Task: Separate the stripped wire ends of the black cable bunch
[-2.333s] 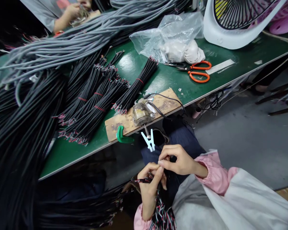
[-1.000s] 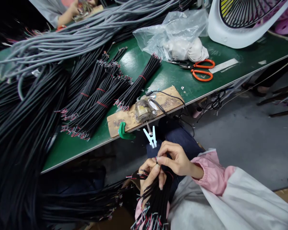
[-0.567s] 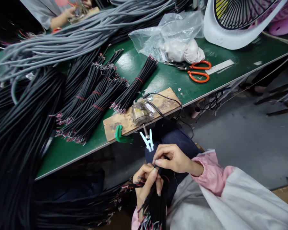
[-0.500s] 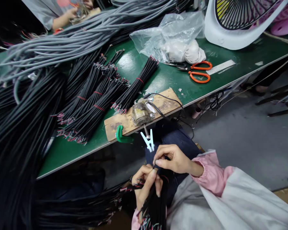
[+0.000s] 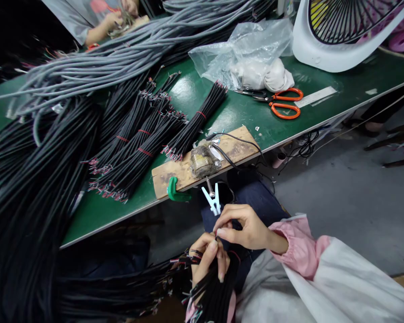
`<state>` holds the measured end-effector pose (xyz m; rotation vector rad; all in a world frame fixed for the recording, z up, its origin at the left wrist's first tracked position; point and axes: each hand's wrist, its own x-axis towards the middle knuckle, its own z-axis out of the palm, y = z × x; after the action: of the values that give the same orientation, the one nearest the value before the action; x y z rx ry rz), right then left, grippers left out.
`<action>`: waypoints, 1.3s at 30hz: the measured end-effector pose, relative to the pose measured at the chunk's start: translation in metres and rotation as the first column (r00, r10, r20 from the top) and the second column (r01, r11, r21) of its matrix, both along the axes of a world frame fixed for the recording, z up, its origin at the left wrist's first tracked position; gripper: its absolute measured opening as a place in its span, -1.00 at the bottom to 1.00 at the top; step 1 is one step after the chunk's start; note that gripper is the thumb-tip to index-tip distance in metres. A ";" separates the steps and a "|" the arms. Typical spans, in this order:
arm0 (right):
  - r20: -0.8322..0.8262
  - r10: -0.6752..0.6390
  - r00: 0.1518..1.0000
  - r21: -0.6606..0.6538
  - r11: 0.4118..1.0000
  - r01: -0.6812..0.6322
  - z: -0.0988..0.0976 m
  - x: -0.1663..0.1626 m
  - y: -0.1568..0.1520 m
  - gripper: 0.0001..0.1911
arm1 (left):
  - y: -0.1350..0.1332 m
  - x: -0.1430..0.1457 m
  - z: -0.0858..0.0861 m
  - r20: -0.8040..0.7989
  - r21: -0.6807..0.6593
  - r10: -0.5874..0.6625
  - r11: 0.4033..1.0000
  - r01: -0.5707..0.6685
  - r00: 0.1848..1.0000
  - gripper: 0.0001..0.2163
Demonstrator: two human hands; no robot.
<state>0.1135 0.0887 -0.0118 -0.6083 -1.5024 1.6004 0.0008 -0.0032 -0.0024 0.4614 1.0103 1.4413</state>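
My left hand is closed on a black cable, whose end pokes up between thumb and forefinger. Thumb and forefinger of my right hand pinch the tip of that same cable, where a bit of red shows. A bundle of black cables with stripped coloured ends lies on my lap beneath the left hand. Just beyond my fingers, a light blue clothes peg hangs at the metal shaft of a small tape-wrapped motor. The motor sits on a wooden board at the table edge.
A green clamp grips the board's left end. Tied black cable bundles and grey cables cover the green table's left side. Orange-handled scissors, a plastic bag and a white fan lie to the right. Another person's hand works at the far side.
The whole view has shifted slightly, so the table things appear a little further right. My hands stay together at the cable end, with the right fingertips still pinching it.
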 end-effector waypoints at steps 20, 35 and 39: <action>-0.066 -0.042 0.997 0.047 0.998 0.045 -0.004 0.006 -0.003 -0.87 | -0.001 0.004 -0.004 -0.137 0.012 0.053 0.999 -0.052 0.989 -0.80; 0.063 -0.119 0.991 0.046 0.992 0.116 0.009 0.005 -0.010 -0.79 | -0.003 0.000 -0.009 -0.297 0.058 0.117 0.993 -0.104 0.948 -0.83; 0.085 -0.104 0.991 0.088 0.991 0.097 0.006 0.007 -0.010 -0.79 | -0.002 -0.001 -0.009 -0.353 0.070 0.136 0.990 -0.119 0.926 -0.81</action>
<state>0.1207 0.0790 -0.0059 -0.7048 -1.5711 1.4428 0.0000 -0.0049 -0.0113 0.7228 1.3172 1.5324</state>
